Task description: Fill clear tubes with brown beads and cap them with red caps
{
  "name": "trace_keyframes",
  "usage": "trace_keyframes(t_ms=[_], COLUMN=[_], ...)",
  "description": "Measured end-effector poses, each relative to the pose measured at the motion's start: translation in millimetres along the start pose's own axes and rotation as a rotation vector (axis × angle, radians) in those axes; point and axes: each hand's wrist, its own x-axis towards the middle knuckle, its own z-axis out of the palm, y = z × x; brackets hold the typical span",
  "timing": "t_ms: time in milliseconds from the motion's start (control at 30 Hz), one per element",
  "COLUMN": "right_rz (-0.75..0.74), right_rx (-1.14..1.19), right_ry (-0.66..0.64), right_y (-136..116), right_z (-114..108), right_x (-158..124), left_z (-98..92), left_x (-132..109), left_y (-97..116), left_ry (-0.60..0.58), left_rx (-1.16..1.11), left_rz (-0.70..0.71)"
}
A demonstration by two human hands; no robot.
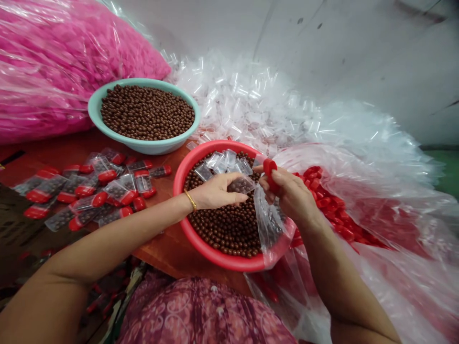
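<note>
Over a red basin (182, 224) of small round brown balls (225, 234), my left hand (218, 192) is closed around a clear plastic container (242, 185) with some brown balls inside. To its right, my right hand (290, 191) pinches a red cap (270, 173) between thumb and fingers. Several clear containers (224, 161) lie on the balls at the back of the basin. Beside my right hand, a clear plastic bag (267, 220) hangs over the basin's right rim, and loose red caps (330, 210) fill the opened bag.
A light-blue basin (143, 145) of brown balls stands behind on the left. Capped containers (89, 191) are piled on the orange table surface (163, 255). A large bag of pink pieces (71, 67) rises at back left; a heap of clear containers (244, 100) lies along the wall.
</note>
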Motion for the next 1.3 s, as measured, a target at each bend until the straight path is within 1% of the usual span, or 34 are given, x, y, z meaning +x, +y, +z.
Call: trace_keyframes(t_ms=[67, 133, 200, 267, 400, 533, 700, 767, 867, 967, 1033, 1100, 1167, 1200, 1233, 1300], right_rz=[-0.096, -0.233, -0.347, -0.4, -0.503, -0.634, -0.662, -0.713, -0.793, -0.788, -0.758, -0.705, -0.617, -0.573, -0.534, -0.446], right_rx=[-0.192, -0.405, -0.546, -0.593, -0.629, -0.738, -0.887, -0.907, -0.901, -0.953, -0.97, -0.927, -0.837, -0.78, -0.71, -0.516], right_ry=[0.032, 0.059, 0.048, 0.04, 0.115, 0.059, 0.071, 0.073, 0.057, 0.058, 0.054, 0.021, 0.005, 0.031, 0.085, 0.229], right_y=[3.0, 6.5, 8.7, 9.0, 8.9, 16.2, 23.8, 24.8, 28.1, 32.1, 30.8, 24.2, 14.0, 9.0, 4.7, 0.1], right_z=[1.4, 4.2, 7.1, 9.3, 12.3, 13.8, 13.4, 13.5, 16.0, 19.6, 19.9, 17.4, 13.9, 13.0, 13.1, 17.8], right_x=[-4.3, -8.7, -12.3, -15.0, -17.0, -16.4, -18.8, -21.5, -27.2, -33.0, -35.1, -34.7, -31.4, -28.5, -24.8, -15.3], left_z=[1.0, 1.6, 2.1, 2.5, 2.2, 0.5, 1.0, 2.1, 3.8, 5.1, 5.6, 6.0, 6.0, 5.9, 5.8, 5.5], left_x=[-1.2, -2.4, -3.3, -3.6, -2.3, -0.7, -1.7, -2.7, -4.1, -5.1, -5.0, -3.9, -2.2, -1.5, -1.0, -1.1], left_y=[1.7, 3.3, 4.0, 3.7, 1.0, -2.5, -3.3, -2.6, -2.5, -3.2, -3.2, -2.2, 0.0, 1.3, 2.8, 5.6], left_ry=[-0.007, -0.004, 0.011, 0.031, 0.071, 0.092, 0.115, 0.118, 0.085, 0.076, 0.097, 0.131, 0.147, 0.147, 0.141, 0.117], left_rx=[0.051, 0.077, 0.093, 0.102, 0.15, 0.193, 0.3, 0.33, 0.306, 0.328, 0.369, 0.39, 0.39, 0.388, 0.393, 0.444], left_rz=[0.048, 0.084, 0.101, 0.106, 0.111, 0.126, 0.15, 0.148, 0.141, 0.112, 0.087, 0.07, 0.056, 0.05, 0.043, 0.036])
